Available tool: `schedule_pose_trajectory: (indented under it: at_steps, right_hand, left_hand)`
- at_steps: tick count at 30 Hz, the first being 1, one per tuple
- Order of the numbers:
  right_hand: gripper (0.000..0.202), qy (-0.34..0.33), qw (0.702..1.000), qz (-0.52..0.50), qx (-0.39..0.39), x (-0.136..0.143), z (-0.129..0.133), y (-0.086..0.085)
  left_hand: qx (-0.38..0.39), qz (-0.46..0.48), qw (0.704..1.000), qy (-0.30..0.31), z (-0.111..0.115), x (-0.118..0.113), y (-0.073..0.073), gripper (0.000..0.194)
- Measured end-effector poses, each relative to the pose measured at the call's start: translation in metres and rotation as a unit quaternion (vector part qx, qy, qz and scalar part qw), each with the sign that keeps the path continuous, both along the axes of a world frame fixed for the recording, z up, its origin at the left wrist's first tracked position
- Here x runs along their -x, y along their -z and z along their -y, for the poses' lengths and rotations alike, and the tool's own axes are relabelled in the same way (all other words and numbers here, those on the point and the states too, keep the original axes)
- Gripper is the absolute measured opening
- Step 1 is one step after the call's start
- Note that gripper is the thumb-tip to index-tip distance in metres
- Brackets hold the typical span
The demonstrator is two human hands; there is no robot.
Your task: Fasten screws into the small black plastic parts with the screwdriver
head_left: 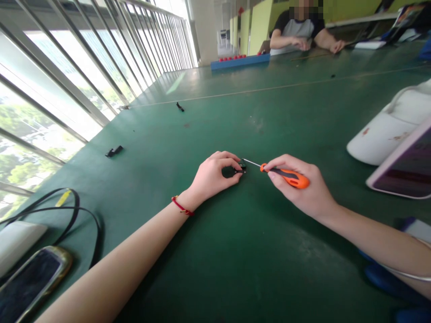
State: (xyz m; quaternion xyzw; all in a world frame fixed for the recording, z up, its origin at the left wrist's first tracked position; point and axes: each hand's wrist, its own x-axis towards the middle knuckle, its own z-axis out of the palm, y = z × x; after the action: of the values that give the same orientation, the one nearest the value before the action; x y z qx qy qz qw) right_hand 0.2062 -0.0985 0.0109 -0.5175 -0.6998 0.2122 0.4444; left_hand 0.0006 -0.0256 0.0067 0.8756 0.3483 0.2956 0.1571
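Near the middle of the green table (215, 269), my left hand (217, 172) pinches a small black part (241, 166) between thumb and fingers. Its exact kind is too small to make out. My right hand (298, 181) grips a screwdriver (292, 176) with an orange and black handle. The screwdriver's thin metal shaft points left, its tip right beside the upper edge of the black part. Whether tip and part touch, I cannot tell. A red bracelet (182, 206) circles my left wrist.
Small black pieces (114, 151) lie to the left. A phone (33, 282) and a black cable (79, 208) occupy the lower left. A white container (384, 130) and a pink-framed tablet (404, 170) stand at right. Across the table sits a person (298, 36) beside a blue rack (240, 62).
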Motion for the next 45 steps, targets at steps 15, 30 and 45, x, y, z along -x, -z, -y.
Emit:
schedule_pose_trajectory:
  at_steps: [15, 30, 45]
  right_hand:
    - [0.013, -0.041, 0.999, -0.004, 0.022, 0.003, 0.000, -0.001]
    - [0.014, -0.051, 0.998, 0.001, 0.030, 0.000, -0.001, 0.003]
    - [0.015, -0.054, 0.998, 0.011, 0.034, 0.000, 0.000, 0.002]
  left_hand:
    - [0.052, -0.031, 0.913, -0.404, 0.006, 0.124, -0.032, 0.028]
    - [0.084, -0.041, 0.827, -0.555, 0.010, 0.216, -0.047, 0.022]
    - [0.129, -0.067, 0.798, -0.585, 0.001, 0.234, -0.038, 0.035]
